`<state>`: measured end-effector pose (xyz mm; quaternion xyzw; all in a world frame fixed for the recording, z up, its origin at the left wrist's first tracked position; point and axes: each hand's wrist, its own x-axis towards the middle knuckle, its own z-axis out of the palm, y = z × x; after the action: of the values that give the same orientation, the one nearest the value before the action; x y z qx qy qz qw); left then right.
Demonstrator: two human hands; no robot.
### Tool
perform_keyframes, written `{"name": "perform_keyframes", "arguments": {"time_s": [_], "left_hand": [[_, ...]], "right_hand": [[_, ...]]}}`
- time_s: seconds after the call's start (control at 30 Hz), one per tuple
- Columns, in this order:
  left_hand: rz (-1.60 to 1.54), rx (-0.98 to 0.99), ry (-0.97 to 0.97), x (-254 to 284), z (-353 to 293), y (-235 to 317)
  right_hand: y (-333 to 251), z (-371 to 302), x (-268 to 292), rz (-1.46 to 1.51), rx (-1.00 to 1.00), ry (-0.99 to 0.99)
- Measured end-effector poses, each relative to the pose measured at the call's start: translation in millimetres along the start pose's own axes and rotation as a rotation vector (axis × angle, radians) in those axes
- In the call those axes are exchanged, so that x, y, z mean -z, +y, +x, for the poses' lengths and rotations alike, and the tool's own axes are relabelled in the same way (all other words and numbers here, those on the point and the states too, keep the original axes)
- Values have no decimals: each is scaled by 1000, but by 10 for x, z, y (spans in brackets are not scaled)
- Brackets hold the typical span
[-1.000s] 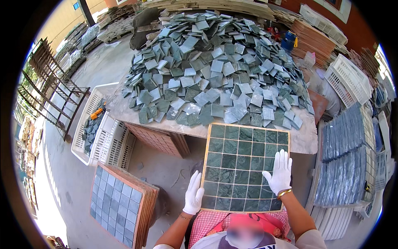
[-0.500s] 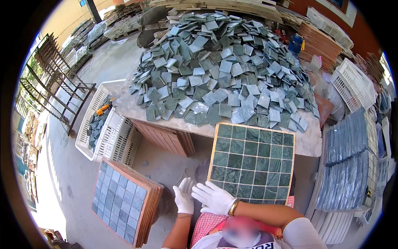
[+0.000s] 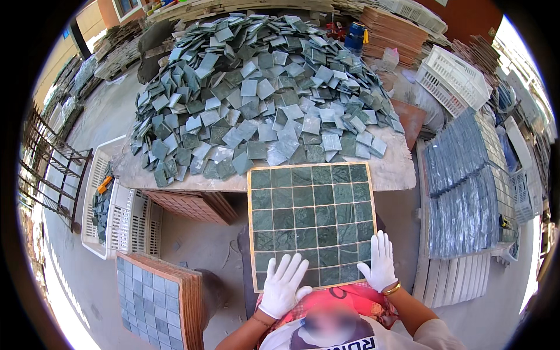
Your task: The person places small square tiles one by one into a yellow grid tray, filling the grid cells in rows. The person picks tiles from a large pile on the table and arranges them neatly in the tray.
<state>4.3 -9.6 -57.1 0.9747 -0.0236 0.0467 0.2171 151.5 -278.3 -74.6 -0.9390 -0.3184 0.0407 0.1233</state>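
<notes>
Before me a square tray (image 3: 251, 233) with a light wooden rim holds dark green stone tiles (image 3: 304, 216) in several even rows. Its far edge meets the worktable. My left hand (image 3: 284, 287), in a white glove, lies at the tray's near left corner with fingers spread over the lowest tiles. At the near right edge is my right hand (image 3: 380, 263), also gloved, its fingers stretched flat along the rim and thumb out over a tile. Neither hand holds anything. A big heap of loose green-grey tiles (image 3: 256, 99) covers most of the worktable (image 3: 392, 166) beyond.
Tile-filled trays (image 3: 149, 297) are stacked at lower left, near white crates (image 3: 131, 219) containing tile pieces. More brown trays (image 3: 192, 204) lean under the table. Stacks of wrapped tile sheets (image 3: 464, 216) stand at right. A metal rack (image 3: 58, 175) is at far left.
My hands were close together left of the tray; now they are apart, the left at its near left corner, the right at its right edge. The view has swung right, and the tray looks straighter.
</notes>
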Motion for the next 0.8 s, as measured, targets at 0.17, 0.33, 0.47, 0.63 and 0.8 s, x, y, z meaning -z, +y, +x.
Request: {"name": "perform_keyframes", "arguments": {"time_s": [0.17,0.33,0.47,0.63,0.8], "left_hand": [[177,73,27,109,341,-168],[267,206,116,94,482,-328],[315,219,142,28,398,-392],[264,297,113,36,267,-423],[89,361,174,-8,39,-542]], "right_hand": [[517,-239,-24,50,-335,62],[-371,106,257,137,43,150],[-1268,332,-58,340,538,-10],[-855,389,-114,110,468,-59],[169,3,99,-103,-115,47]]}}
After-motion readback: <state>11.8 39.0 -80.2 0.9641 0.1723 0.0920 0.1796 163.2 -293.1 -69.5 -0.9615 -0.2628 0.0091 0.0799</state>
